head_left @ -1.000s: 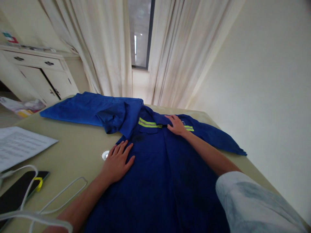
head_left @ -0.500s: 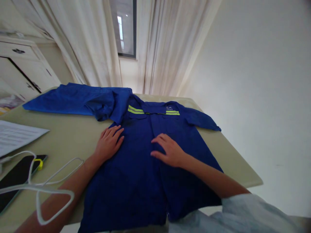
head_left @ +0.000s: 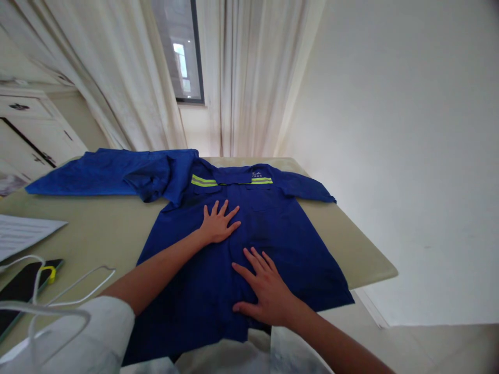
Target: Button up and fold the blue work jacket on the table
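A dark blue work jacket [head_left: 195, 288] lies front side up on the table, its collar end away from me. Yellow-green reflective strips [head_left: 262, 181] cross its chest, with a small white print above the right one. My left hand [head_left: 219, 224] rests flat on the jacket's upper middle, fingers spread. Closer to me, my right hand [head_left: 268, 291] lies on the lower front beside the centre closure, its fingers apart. Neither hand grips the cloth. One sleeve [head_left: 310, 186] stretches out to the right; the left sleeve lies against other blue cloth.
Brighter blue folded clothing [head_left: 93, 174] lies at the table's far left. A printed sheet [head_left: 27, 234], a dark phone [head_left: 21, 283] and a white cable [head_left: 80, 301] are on the left. The table [head_left: 360, 257] ends at the right, near a white wall. Curtains hang behind.
My left hand has moved from the jacket's left edge to its middle, fingers spreading. My right hand has come down closer to me and opened wider. The view has shifted slightly.
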`<state>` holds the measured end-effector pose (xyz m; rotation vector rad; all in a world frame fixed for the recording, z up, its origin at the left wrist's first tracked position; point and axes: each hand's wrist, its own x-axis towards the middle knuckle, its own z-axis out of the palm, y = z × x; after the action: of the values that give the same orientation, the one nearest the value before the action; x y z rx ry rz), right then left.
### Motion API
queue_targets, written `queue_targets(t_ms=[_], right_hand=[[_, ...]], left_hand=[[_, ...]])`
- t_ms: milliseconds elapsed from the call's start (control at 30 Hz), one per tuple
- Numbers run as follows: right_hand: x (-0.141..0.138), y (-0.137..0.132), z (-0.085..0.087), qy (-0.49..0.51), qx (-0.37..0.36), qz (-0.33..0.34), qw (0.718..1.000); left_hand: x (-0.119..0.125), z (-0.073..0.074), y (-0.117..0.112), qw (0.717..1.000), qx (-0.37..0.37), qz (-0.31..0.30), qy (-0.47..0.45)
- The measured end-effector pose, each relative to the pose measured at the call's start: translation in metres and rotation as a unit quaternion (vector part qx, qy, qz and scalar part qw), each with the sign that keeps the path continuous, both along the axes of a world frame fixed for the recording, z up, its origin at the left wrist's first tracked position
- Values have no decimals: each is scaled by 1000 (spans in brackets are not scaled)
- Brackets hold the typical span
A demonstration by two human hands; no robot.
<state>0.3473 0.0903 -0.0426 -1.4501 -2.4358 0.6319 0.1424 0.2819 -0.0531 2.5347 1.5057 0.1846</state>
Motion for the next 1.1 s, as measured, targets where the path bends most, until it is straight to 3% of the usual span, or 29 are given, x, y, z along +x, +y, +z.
queue_targets(t_ms=[167,333,500,667,867,1000,1100], right_hand=[[4,48,1,-17,19,12,1000],[1,122,-4,-30,55,8,998],[2,162,-12,-11,77,-15,997],[15,159,-16,137,92,-20,986],[26,157,-19,316,43,-105,942],[28,159,-17,365,30,-111,924],[27,160,-19,367,2,-92,926]], left_hand=[[4,-11,64,1000,-7,0,15],[7,-6,116,1000,3,11,21],[11,-2,130,996,91,22,-7],[5,0,96,995,91,30,-9],[-2,22,21,995,83,23,-48],[-8,34,-37,990,31,-65,-118],[-15,30,-67,980,-31,-148,-129]])
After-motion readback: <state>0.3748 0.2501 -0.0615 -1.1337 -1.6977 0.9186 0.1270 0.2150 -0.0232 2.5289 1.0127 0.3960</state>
